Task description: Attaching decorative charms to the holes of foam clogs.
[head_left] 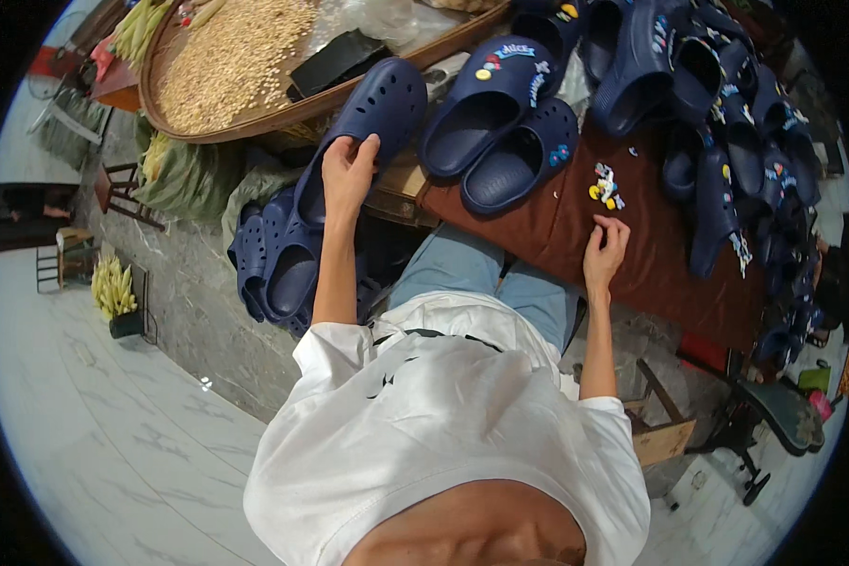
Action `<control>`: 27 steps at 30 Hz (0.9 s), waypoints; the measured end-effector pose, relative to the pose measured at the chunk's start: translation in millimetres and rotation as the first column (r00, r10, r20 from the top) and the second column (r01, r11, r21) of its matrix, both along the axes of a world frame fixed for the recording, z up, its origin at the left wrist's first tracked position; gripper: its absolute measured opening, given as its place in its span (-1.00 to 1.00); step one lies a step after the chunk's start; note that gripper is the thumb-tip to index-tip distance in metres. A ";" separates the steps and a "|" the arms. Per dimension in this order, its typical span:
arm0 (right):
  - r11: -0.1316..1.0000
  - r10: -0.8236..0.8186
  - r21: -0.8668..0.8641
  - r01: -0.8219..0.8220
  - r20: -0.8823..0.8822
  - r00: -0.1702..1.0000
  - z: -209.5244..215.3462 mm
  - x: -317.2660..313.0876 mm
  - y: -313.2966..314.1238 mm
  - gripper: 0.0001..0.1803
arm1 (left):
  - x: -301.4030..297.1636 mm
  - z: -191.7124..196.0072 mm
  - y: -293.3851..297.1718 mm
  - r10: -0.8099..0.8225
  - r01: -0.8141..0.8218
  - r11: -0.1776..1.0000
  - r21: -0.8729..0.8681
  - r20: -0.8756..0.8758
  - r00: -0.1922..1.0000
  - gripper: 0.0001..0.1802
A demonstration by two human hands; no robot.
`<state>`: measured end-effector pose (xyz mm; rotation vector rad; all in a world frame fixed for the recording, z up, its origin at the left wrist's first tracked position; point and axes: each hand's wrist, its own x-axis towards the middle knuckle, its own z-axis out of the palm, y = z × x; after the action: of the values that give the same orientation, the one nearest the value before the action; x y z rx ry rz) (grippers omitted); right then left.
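Note:
My left hand (347, 174) grips a navy clog (384, 99) by its side, its holed toe pointing away from me. My right hand (607, 253) hovers at or just over the brown cloth (528, 226), fingers loosely bent and apart, with nothing seen in it. Just beyond its fingertips lies a small pile of colourful shoe charms (607, 187). Between my hands, farther back, a navy clog with charms (500, 80) sits beside another clog with a blue charm (524, 156). Below my left hand more plain navy clogs (291, 278) are heaped.
A wide woven tray (226, 135) of yellow kernels stands at the back left, a black packet (340, 64) in it. Many decorated navy clogs (717, 208) crowd the right side of the cloth. A green sack (184, 179) and a wooden stool (127, 193) stand on the left.

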<state>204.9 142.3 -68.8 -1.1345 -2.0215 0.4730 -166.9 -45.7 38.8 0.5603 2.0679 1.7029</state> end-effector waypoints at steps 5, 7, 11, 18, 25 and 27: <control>1.000 -0.003 -0.022 0.002 -0.024 1.000 -0.1 0.8 2.7 -0.82 | -4.3 -8.5 3.4 -0.077 0.077 0.997 0.000 0.114 0.991 -0.67; 1.000 -0.017 -0.024 0.016 -0.038 0.999 4.1 -2.1 0.6 -0.83 | -2.8 -7.9 0.6 -0.088 0.088 0.996 0.008 0.107 0.990 -0.67; 0.993 -0.045 -0.110 0.033 -0.101 0.994 30.5 -25.3 -10.4 -0.84 | 4.9 -4.9 -4.2 -0.097 0.088 0.992 -0.091 -0.095 0.991 -0.67; 0.981 0.060 -0.178 -0.075 -0.088 0.994 53.2 -107.4 -3.2 -0.31 | 50.0 0.2 -8.0 0.119 -0.163 0.986 -0.023 -0.584 0.803 -0.71; 0.972 -0.014 -0.233 -0.008 -0.092 0.996 42.9 -126.9 4.3 -0.52 | 123.9 -9.2 8.6 -0.168 0.186 0.982 0.037 -0.281 0.945 -0.76; 0.978 -0.015 -0.208 -0.009 -0.111 0.994 47.4 -122.8 -0.9 -0.56 | 134.7 -26.7 21.7 -0.367 0.360 0.927 0.104 0.055 0.928 -0.71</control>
<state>82.1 141.4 -21.3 -1.2068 -1.9053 0.7453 -32.2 -24.0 12.1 0.8394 1.7105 1.5756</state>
